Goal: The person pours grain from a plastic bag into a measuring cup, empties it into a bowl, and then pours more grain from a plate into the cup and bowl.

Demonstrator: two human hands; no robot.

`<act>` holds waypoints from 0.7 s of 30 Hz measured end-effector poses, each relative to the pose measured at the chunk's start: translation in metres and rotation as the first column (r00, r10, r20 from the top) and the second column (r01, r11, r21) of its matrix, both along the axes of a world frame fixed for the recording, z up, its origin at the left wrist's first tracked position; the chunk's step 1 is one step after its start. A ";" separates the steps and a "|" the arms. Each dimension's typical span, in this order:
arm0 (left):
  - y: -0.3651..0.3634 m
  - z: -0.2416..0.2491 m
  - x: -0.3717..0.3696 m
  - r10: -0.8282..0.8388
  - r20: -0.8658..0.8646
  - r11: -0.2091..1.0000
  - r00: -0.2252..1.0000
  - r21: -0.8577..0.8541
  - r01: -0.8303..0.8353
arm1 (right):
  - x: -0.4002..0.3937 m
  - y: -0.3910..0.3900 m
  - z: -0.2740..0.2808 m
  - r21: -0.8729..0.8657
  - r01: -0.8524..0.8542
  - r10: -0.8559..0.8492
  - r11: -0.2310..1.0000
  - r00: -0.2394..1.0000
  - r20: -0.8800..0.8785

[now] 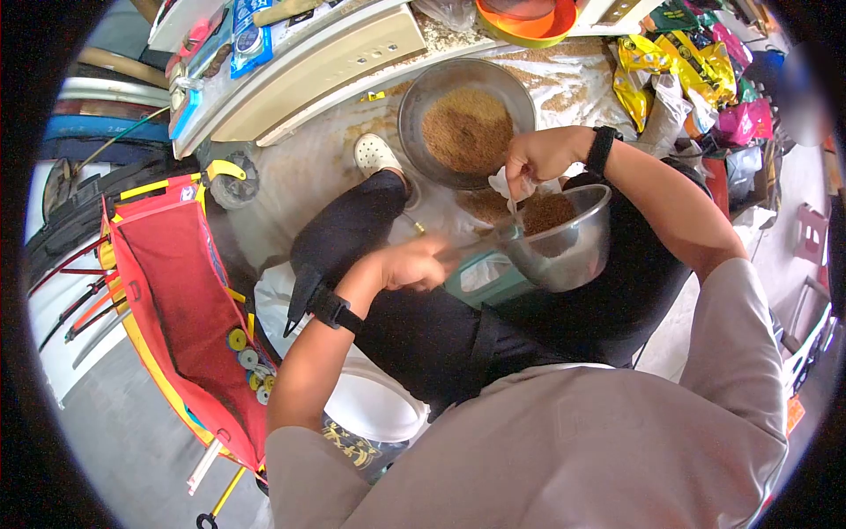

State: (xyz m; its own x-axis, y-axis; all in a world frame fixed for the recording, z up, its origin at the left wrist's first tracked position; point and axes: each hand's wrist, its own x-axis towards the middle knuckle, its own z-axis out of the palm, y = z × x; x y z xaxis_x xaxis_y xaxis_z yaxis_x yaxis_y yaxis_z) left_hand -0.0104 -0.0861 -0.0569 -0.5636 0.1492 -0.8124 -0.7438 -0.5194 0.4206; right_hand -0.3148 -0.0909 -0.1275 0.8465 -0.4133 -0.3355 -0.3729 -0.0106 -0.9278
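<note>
Brown granules point(548, 212) in clear plastic container point(573, 264), near round basin point(410, 145).
Right hand point(539, 159) grip pinched closed above container, contents unclear; left hand point(412, 264) blurred, grip can't tell; dark bag point(339, 429)'s gold lettering illegible.

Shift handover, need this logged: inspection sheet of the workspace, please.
Surface: pale sheeting, brown grains scattered.
Job's things: metal basin and clear container, both holding brown granular material.
Clutter: yellow packets, pink packets heaped at right.
Grips: left hand motion-blurred, hold unclear; right hand closed on slim item over container.
Cables: nothing seen.
Surroundings: red fabric-lined frame at left, white clog near basin.
</note>
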 end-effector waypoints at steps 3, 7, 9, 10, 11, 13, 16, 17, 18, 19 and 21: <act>0.002 -0.004 0.002 -0.048 -0.031 0.999 0.998 -0.022 0.048 | 0.001 0.000 0.002 -0.010 -0.007 0.007 1.000 1.000 0.017; 0.001 0.000 0.000 -0.060 -0.032 0.998 0.998 0.016 0.061 | 0.005 -0.004 0.017 0.050 -0.034 0.037 0.998 0.997 -0.062; 0.001 0.000 0.001 -0.035 -0.043 0.999 0.998 0.035 0.037 | 0.006 -0.003 0.021 0.070 -0.024 0.031 0.997 0.994 -0.103; 0.001 -0.002 0.002 -0.025 -0.046 0.998 0.999 0.052 0.027 | 0.006 -0.003 0.021 0.085 -0.011 0.023 0.996 0.989 -0.143; 0.001 -0.004 0.003 -0.015 -0.049 0.997 0.999 0.070 0.018 | 0.006 -0.003 0.017 0.086 -0.013 0.025 0.996 0.989 -0.143; 0.003 -0.001 0.002 -0.001 -0.049 0.998 0.999 0.059 0.004 | 0.004 -0.003 0.006 0.057 -0.029 0.033 0.998 0.997 -0.073; 0.004 -0.003 0.004 0.001 -0.034 0.999 0.999 0.046 0.000 | 0.008 0.000 0.016 0.074 0.017 -0.013 0.997 0.999 -0.050; 0.004 -0.005 0.004 -0.011 -0.021 0.999 1.000 0.045 0.012 | 0.008 0.000 0.014 0.077 0.016 -0.012 0.997 0.999 -0.051; 0.004 -0.007 0.004 -0.010 -0.022 0.999 1.000 0.048 0.011 | 0.008 0.000 0.012 0.079 0.011 -0.005 0.997 0.997 -0.072; 0.004 -0.008 0.004 -0.037 -0.019 0.999 0.999 0.034 0.038 | 0.007 0.001 0.011 0.082 0.006 0.002 0.997 0.996 -0.092; 0.005 -0.007 0.004 -0.064 -0.015 0.998 0.998 0.023 0.064 | 0.008 0.001 0.013 0.109 0.000 0.012 0.994 0.994 -0.111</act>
